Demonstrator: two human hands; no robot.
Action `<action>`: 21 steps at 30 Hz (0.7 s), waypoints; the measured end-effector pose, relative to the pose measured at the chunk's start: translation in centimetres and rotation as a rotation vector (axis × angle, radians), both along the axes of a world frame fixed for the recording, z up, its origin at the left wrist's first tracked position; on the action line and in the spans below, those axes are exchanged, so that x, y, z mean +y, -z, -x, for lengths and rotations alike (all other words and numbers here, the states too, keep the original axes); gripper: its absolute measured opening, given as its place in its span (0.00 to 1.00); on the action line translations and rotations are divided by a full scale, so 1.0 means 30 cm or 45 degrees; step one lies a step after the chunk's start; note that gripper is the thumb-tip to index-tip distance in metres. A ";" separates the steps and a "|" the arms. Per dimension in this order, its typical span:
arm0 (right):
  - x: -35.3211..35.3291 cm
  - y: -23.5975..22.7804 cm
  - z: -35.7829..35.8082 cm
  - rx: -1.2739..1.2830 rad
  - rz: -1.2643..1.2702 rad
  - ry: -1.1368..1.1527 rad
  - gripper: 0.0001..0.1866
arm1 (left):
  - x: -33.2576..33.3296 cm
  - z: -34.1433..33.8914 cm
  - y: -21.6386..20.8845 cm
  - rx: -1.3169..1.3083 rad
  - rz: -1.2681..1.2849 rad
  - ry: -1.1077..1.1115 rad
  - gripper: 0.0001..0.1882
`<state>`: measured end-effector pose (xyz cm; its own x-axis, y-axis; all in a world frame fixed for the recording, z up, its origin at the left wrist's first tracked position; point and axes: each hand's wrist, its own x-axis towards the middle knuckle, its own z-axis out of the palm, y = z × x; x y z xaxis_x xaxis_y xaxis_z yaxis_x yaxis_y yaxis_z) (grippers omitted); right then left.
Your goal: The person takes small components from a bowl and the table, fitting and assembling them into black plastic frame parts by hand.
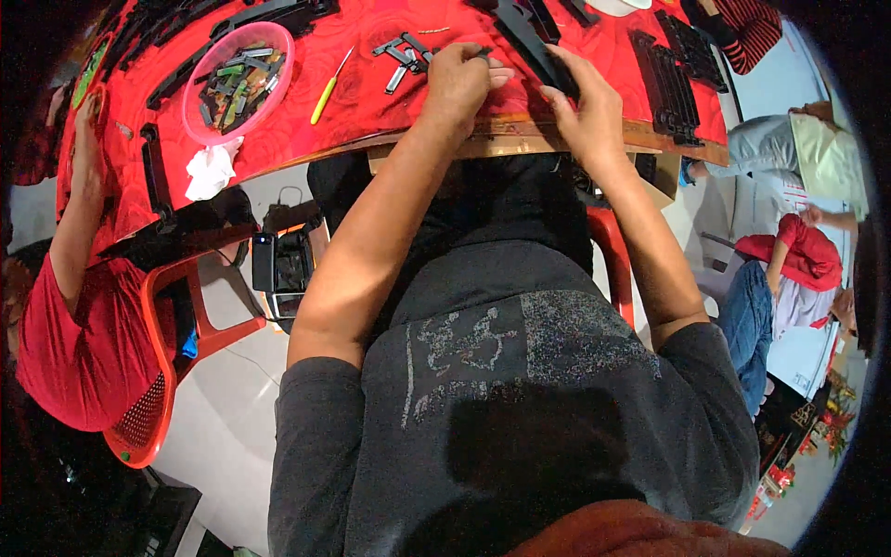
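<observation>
As the right hand (592, 111) grasps a long black plastic bar (529, 39) over the near side of a red rose-patterned tablecloth (369, 113), the left hand (462, 85) curls its fingers just to the left, whether around anything cannot be told; a slim yellow-handled tool (325, 98) lies farther left.

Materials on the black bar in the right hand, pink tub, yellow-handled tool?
Black bar: probably plastic, satin finish; soft edge highlights.
Pink tub: likely glossy plastic; translucent-looking wall.
Yellow-handled tool: handle apparently smooth plastic, evenly coloured; thin shaft looks metal, pale sheen.
</observation>
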<state>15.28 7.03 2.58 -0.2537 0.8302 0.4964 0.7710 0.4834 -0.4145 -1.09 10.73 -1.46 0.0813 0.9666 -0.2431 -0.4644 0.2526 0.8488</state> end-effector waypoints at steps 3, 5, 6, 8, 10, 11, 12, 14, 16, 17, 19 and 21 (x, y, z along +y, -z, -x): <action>0.016 0.045 -0.031 0.618 0.471 0.095 0.27 | 0.003 0.026 0.014 0.253 -0.070 -0.028 0.14; 0.001 0.028 -0.040 1.098 0.839 0.125 0.27 | -0.007 0.048 0.011 1.450 -0.655 -0.162 0.14; -0.005 0.033 -0.041 1.099 0.842 0.126 0.27 | -0.021 0.046 0.004 1.451 -0.653 -0.159 0.14; -0.016 0.046 -0.045 1.286 0.934 0.082 0.27 | -0.052 0.038 -0.020 1.489 -0.928 -0.493 0.14; -0.029 0.034 -0.048 1.281 0.976 0.082 0.27 | -0.060 0.036 -0.049 1.401 -1.082 -0.339 0.14; -0.034 0.026 -0.048 1.274 1.018 0.072 0.27 | -0.065 0.037 -0.065 1.310 -1.230 -0.191 0.14; -0.036 0.020 -0.052 1.276 1.017 0.072 0.27 | -0.069 0.038 -0.080 1.311 -1.232 -0.189 0.14; -0.039 0.012 -0.064 1.290 1.062 0.029 0.28 | -0.072 0.043 -0.104 1.409 -1.492 -0.077 0.13; -0.042 0.008 -0.068 1.293 1.061 0.026 0.29 | -0.058 0.035 -0.116 1.432 -1.433 -0.207 0.12; -0.046 0.003 -0.066 1.295 1.063 0.017 0.29 | -0.055 0.032 -0.123 1.456 -1.368 -0.339 0.12; -0.059 -0.017 -0.039 1.277 1.050 -0.003 0.29 | -0.053 0.025 -0.136 1.566 -1.314 -0.272 0.12; -0.071 -0.031 -0.019 1.255 1.040 -0.024 0.29 | -0.057 0.008 -0.139 1.674 -1.252 -0.207 0.13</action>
<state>15.86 4.90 3.50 -0.0863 0.9818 -0.1692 -0.0345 -0.1727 -0.9844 -1.33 9.01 2.73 0.2164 0.7597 0.6132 0.6916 -0.5626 0.4530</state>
